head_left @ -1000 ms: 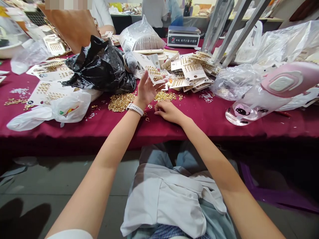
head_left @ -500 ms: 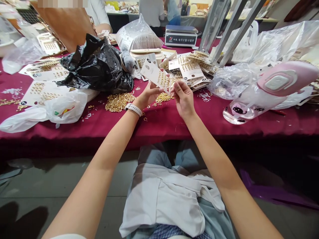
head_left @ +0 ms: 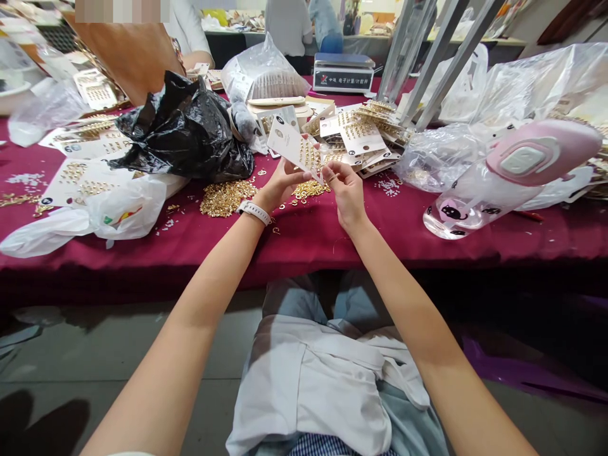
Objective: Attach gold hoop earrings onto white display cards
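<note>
Card [head_left: 287, 143] tilts, pinched by the left hand [head_left: 279, 183]; the right hand [head_left: 348, 194] pinches at its lower corner, contents hidden.

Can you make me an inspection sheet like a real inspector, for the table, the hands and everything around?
Surface: dark red cloth, crowded.
Things in hand: white card with gold pieces in rows; gold pile on the cloth nearby.
Clutter: black plastic bag, pink-topped bottle leaning, digital scale at the back.
Hands: left hand holds the card; right hand has bent fingers at its lower corner, grip unclear.
Cables: nothing seen.
Surroundings: metal bars beyond the card stacks; person in white farther back.
</note>
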Demonstrator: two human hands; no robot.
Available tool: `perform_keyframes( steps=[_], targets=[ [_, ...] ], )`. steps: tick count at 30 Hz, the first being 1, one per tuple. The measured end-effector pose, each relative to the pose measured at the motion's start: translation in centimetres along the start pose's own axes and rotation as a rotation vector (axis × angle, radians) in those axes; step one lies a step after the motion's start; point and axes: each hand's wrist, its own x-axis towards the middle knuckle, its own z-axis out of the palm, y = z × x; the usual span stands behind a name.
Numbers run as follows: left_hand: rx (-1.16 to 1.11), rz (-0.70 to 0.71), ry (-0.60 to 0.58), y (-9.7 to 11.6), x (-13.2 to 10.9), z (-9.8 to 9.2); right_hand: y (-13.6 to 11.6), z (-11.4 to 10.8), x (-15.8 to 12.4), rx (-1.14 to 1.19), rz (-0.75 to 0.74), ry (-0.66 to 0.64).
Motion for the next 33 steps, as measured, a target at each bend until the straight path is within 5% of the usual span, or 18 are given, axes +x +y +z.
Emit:
perform_keyframes(
  steps=[15, 24, 33],
  targets=[
    [0.078, 0.039, 0.036, -0.8, 0.3, -0.7, -1.9, -0.2, -1.0, -0.549, -0.279, 0.035],
    [0.138, 0.079, 0.02, -1.3, 0.8, -2.0, -1.1, -0.1, -0.8, -0.562, -0.409, 0.037],
    [0.275, 0.15, 0.041, -2.6, 1.3, -2.9, -0.4, 0.4, -1.0, -0.889, -0.378, -0.211]
  ],
)
